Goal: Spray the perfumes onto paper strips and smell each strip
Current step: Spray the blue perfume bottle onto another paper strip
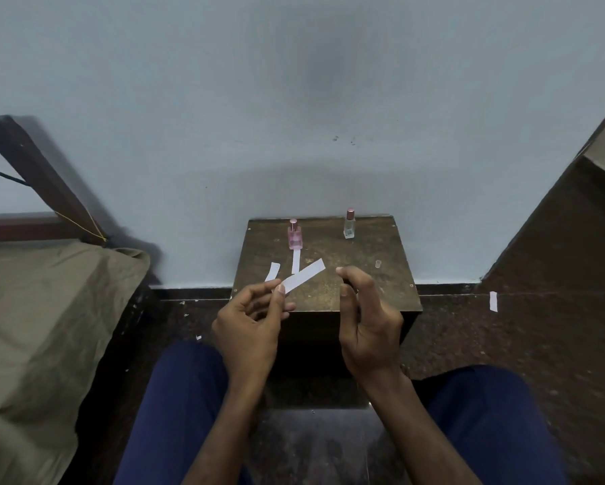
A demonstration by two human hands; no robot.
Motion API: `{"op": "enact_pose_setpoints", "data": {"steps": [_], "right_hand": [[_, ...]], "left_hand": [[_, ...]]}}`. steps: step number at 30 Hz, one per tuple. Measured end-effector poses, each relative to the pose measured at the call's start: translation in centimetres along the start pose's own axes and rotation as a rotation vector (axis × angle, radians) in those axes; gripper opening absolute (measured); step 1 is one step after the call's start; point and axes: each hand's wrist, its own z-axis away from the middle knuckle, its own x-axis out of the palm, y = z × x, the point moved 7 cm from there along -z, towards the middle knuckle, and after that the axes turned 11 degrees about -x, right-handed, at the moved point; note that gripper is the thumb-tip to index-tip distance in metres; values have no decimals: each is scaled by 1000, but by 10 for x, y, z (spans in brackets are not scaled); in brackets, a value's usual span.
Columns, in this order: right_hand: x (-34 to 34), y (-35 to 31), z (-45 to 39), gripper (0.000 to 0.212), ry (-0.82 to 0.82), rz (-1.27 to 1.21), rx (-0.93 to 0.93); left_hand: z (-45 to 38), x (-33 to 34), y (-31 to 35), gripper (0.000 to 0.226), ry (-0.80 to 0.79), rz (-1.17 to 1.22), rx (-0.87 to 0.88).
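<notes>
Left hand (248,330) pinches one paper strip (303,280) by its near end, thumb over fingers; the free end angles up and away over the stool top (364,281).

Right hand (367,330) is curled loosely around something small and dark, index finger (346,273) hooked over the top. Probably a third sprayer, but the hand hides it, so I can't tell for sure. The small clear cap (377,263) lying near the stool's right edge fits that guess.

Pink bottle (294,236) stands near the back-left corner and the clear bottle (349,225) near the back edge, right of centre; both are capped. Two more strips on the top: a curled strip (272,272) near the left edge and a flat strip (296,260) just in front of the pink bottle. A stray strip (493,301) is on the floor, right of the stool.

Step in hand, as I judge it: spraying the held strip.

How to do it well:
- Aim the nozzle at the free end, not the pinched end, so the fingers stay dry.
- Keep a clear gap between nozzle and paper; one short press.
- Spray away from the other strips and bottles to avoid cross-scenting.
- Hold the strip still, let it dry briefly, then bring it under the nose without touching.
- Put it down well apart from the other strips.
</notes>
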Motion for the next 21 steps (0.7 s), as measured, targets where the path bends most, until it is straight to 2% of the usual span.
{"op": "enact_pose_setpoints", "data": {"steps": [4, 14, 21], "right_hand": [[-8, 3, -3, 22, 29, 26, 20], [-30, -5, -11, 25, 161, 32, -71], [-28, -4, -11, 24, 167, 39, -71]], "left_hand": [[3, 2, 3, 13, -6, -6, 5], [5, -1, 8, 15, 12, 15, 1], [6, 1, 10, 15, 1, 15, 17]]}}
